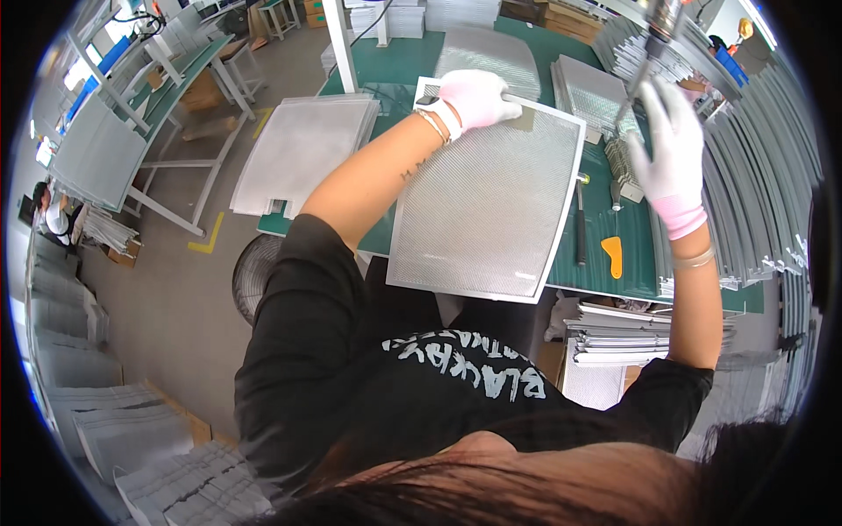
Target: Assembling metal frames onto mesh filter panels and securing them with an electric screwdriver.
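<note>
Closest to you, below your black shirt (307, 351), the white-framed mesh panel (482, 210) lies at the front of the green table (592, 277), its lower edge reaching past the table's front. Just right of the panel, a hammer (581, 230) lies with its handle toward you, and a yellow scraper (612, 257) rests beside it.

Your gloved left hand (478, 98) is curled over the panel's far edge, holding it there. Your gloved right hand (672, 162) is raised over the table's right side, fingers stretched out and thumb apart. Its fingertips are near a hanging power screwdriver (663, 33), which is blurred; you cannot tell from here whether they touch.

Left of the panel sits a stack of pale sheets (303, 145). To the right of your right hand stand rows of long grey frames (754, 167).

Beyond the panel, more mesh sheets (491, 60) are piled on the table. Far off to the left, across the floor, is another worktable (184, 88).
</note>
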`<action>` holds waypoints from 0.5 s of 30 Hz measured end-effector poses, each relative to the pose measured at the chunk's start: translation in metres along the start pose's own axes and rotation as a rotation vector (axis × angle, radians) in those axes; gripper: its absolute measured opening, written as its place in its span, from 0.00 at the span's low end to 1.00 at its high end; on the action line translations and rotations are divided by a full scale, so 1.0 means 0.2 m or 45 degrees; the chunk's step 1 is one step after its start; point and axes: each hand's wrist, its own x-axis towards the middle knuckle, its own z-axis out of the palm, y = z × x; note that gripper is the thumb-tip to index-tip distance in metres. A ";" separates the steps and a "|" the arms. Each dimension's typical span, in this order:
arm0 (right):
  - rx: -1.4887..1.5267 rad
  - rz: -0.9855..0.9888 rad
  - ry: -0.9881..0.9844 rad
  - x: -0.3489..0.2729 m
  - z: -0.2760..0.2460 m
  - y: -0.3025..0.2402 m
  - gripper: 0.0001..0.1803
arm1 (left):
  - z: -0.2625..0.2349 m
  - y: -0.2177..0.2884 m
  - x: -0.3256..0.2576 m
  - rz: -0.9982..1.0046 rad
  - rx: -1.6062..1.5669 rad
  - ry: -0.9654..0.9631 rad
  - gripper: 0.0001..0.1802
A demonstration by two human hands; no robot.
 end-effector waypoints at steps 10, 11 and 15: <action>0.810 0.537 -0.656 -0.65 -0.20 -0.29 0.33 | -0.09 0.42 -0.65 1.005 -0.173 0.691 0.27; 0.810 0.709 -0.473 -0.83 -0.23 -0.29 0.32 | -0.10 0.35 -0.71 0.887 -0.049 0.685 0.27; 0.536 1.757 -0.189 -1.80 -0.54 -0.31 0.23 | 0.05 -0.24 -0.88 0.082 0.215 0.740 0.29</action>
